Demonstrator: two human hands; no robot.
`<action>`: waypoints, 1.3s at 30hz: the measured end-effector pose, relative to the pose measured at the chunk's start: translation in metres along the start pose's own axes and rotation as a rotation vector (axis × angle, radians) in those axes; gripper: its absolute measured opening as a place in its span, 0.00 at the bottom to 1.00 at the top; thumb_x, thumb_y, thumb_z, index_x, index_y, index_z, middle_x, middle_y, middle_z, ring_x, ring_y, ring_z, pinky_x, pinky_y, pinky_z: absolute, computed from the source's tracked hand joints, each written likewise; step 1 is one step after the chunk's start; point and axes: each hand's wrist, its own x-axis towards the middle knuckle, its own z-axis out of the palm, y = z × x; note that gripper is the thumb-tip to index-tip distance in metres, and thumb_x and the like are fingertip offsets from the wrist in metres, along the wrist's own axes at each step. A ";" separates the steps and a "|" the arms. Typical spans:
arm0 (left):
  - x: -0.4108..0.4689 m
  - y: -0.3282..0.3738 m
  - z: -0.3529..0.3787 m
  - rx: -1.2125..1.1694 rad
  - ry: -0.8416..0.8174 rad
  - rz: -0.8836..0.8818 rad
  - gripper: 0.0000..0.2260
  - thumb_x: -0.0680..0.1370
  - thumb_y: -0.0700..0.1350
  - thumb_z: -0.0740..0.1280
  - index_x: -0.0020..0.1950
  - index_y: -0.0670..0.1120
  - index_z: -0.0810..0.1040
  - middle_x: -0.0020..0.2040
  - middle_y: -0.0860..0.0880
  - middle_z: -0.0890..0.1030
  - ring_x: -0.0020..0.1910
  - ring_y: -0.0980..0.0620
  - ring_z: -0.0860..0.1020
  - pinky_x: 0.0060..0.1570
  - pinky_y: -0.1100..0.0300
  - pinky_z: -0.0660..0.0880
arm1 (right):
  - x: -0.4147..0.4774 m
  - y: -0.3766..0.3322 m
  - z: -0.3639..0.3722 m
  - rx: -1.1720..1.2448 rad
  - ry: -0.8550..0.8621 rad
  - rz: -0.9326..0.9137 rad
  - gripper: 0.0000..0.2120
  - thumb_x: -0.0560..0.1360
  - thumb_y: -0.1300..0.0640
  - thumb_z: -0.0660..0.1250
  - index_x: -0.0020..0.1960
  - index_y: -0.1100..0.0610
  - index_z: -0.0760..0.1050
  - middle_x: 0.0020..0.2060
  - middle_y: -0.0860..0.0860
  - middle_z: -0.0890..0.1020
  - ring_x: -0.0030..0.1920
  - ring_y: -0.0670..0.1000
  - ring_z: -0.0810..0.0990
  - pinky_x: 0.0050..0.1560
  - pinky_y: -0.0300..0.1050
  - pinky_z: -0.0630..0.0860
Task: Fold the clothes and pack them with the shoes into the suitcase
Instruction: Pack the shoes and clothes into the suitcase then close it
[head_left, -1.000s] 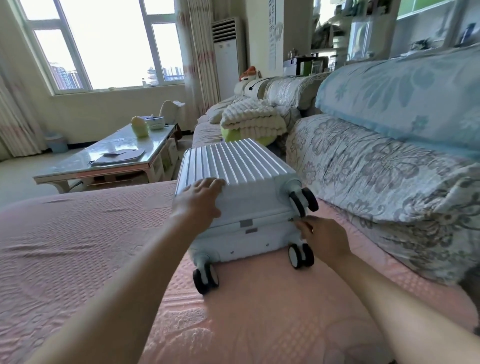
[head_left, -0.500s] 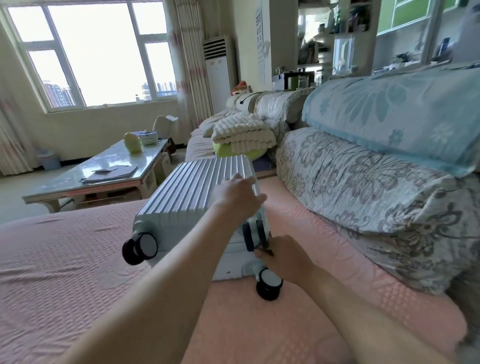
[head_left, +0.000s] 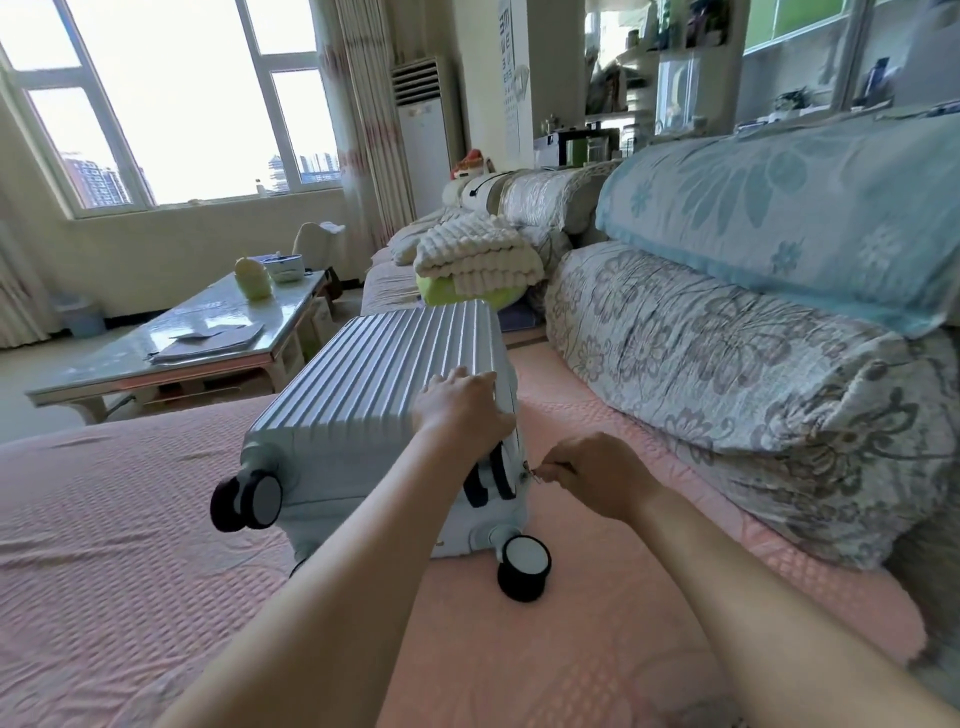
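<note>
Tabletop (head_left: 218, 332) with papers stands at ten o'clock, apart from the work. The closed suitcase (head_left: 374, 384) lies flat on the pink cover (head_left: 130, 519), wheels toward the person, long axis running away to twelve o'clock. The left hand (head_left: 462, 405) presses its near right corner, fingers laid on the ribbed shell. At three o'clock from it the right hand (head_left: 597, 475) pinches the zipper pull (head_left: 532, 470), so this hand is nearer to the seam. One second ago the wheel end faced the person squarely; now the case is turned.
</note>
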 end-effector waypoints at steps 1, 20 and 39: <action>-0.006 -0.006 -0.001 -0.014 -0.002 0.014 0.24 0.76 0.58 0.66 0.71 0.56 0.70 0.63 0.50 0.73 0.65 0.46 0.71 0.46 0.53 0.74 | 0.000 0.000 0.001 -0.023 0.010 0.008 0.11 0.80 0.47 0.66 0.50 0.50 0.86 0.44 0.45 0.86 0.43 0.47 0.82 0.48 0.46 0.79; -0.099 -0.144 -0.019 0.202 0.151 -0.252 0.35 0.70 0.71 0.66 0.67 0.50 0.65 0.63 0.48 0.72 0.61 0.45 0.74 0.55 0.52 0.73 | 0.060 -0.164 0.049 -0.093 -0.187 -0.093 0.17 0.83 0.50 0.57 0.53 0.57 0.82 0.53 0.55 0.83 0.54 0.57 0.81 0.50 0.51 0.78; -0.097 -0.304 0.043 0.110 0.621 -0.397 0.37 0.69 0.49 0.79 0.74 0.41 0.69 0.73 0.30 0.64 0.71 0.27 0.62 0.69 0.33 0.62 | 0.099 -0.154 0.093 0.088 0.279 -0.311 0.06 0.76 0.52 0.71 0.43 0.53 0.83 0.41 0.52 0.82 0.42 0.57 0.81 0.42 0.49 0.76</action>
